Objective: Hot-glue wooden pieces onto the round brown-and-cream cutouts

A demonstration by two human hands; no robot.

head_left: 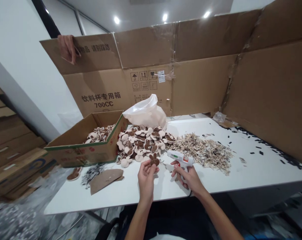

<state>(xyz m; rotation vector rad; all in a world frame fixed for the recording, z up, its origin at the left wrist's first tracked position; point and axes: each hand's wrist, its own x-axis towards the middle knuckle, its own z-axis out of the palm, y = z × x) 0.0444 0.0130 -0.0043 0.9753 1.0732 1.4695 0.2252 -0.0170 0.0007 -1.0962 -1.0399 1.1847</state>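
My left hand (pixel 146 176) is closed on a brown bunny-head felt piece (pixel 154 160), pinched by its edge above the front part of the table. My right hand (pixel 188 178) grips a white glue gun (pixel 180 157), whose nozzle points left toward the felt piece, with a gap between them. Just behind my left hand lies a heap of cream and brown bunny-shaped pieces (pixel 141 141). A pile of thin, pale short strips (pixel 203 150) spreads behind and to the right of the glue gun.
An open cardboard box (pixel 86 155) holds more bunny pieces at left. Beside it are dark scraps (pixel 93 174) and a cardboard sheet (pixel 106 180). A plastic bag (pixel 148 111) stands behind the heap. Tall cardboard walls (pixel 200 86) border the table; another person's hand (pixel 68 49) hangs over one.
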